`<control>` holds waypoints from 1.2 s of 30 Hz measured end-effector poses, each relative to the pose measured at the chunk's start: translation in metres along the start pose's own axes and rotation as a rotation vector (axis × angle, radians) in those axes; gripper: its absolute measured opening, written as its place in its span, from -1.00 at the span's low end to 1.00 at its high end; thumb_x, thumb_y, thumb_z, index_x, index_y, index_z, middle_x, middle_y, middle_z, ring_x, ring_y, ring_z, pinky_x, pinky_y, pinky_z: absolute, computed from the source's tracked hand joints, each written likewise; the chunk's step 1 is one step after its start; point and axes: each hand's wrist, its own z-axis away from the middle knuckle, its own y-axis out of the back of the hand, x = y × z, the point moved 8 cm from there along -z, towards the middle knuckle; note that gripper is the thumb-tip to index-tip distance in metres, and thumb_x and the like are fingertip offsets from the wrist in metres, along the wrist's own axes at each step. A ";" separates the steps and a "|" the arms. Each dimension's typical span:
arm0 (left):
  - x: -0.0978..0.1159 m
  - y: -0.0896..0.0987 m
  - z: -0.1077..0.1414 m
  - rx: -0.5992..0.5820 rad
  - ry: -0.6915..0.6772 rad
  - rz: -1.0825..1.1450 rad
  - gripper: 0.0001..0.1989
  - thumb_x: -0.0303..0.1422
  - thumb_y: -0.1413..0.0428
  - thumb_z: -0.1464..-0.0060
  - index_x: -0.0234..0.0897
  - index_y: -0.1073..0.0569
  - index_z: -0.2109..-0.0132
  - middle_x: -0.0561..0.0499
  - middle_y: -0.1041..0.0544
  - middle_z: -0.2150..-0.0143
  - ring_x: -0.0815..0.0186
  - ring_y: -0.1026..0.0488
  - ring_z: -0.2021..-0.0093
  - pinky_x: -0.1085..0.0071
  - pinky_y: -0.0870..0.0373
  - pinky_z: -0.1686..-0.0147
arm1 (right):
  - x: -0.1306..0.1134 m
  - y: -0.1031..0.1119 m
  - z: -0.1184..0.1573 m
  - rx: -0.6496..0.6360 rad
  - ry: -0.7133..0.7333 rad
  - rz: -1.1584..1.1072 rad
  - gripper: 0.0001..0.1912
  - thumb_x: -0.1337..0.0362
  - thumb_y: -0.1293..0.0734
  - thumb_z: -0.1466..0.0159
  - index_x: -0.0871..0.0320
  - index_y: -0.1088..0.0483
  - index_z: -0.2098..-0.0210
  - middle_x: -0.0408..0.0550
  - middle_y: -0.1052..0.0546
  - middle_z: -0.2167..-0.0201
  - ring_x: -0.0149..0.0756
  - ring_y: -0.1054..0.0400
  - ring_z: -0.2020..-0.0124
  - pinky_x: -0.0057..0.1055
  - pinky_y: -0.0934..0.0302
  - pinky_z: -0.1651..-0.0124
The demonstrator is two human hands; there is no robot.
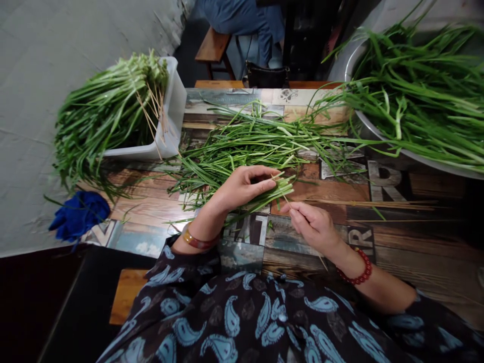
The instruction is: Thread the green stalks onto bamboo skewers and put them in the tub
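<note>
The left hand (247,187) is closed around a small bunch of thin, smooth green stalks (283,186), on the near side of the loose pile (245,141). The right hand (313,224) pinches a slender wooden skewer (286,200) beside the bunch's pale ends. Right of the pile stands a round metal basin (351,59); left of it, a white plastic box (175,106).

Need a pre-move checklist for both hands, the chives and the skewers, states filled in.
1. Left hand gripping chive bundle near the cut ends: ok.
2. Right hand pinching bamboo skewer: ok.
3. Skewer fully through the stalks: cannot tell.
4. Spare skewers lying on the table, right side: ok.
5. Chives all inside metal basin: not ok, some overhang its rim.
6. Blue cloth away from both hands: ok.
</note>
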 end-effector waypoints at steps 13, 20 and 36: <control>0.002 -0.012 0.002 -0.217 0.006 -0.061 -0.58 -0.11 -0.11 -0.16 -0.40 -0.52 0.45 0.05 -0.39 0.53 0.45 -0.25 0.50 0.52 -0.18 0.48 | -0.005 0.003 0.001 0.047 0.074 0.083 -0.77 0.33 -0.16 -0.41 0.16 -0.44 0.25 -0.21 -0.40 0.63 -0.45 -0.30 0.62 -0.51 -0.21 0.45; 0.014 0.000 0.004 -0.302 -0.122 -0.125 -0.71 -0.16 -0.18 -0.12 -0.31 -0.63 0.26 -0.14 -0.62 0.25 0.25 -0.54 0.24 0.40 -0.42 0.20 | -0.011 -0.002 0.002 0.021 0.172 0.097 -0.75 0.34 -0.15 -0.41 0.16 -0.44 0.27 -0.14 -0.52 0.53 -0.43 -0.42 0.52 -0.52 -0.29 0.37; 0.005 -0.013 -0.061 0.097 -0.255 -0.942 -0.85 -0.34 -0.16 -0.12 -0.33 -0.59 0.28 -0.09 -0.49 0.31 0.21 -0.41 0.24 0.29 -0.32 0.18 | -0.011 -0.005 0.009 0.040 0.262 0.084 -0.80 0.40 -0.18 -0.38 0.15 -0.44 0.25 -0.06 -0.62 0.36 -0.37 -0.53 0.35 -0.48 -0.37 0.25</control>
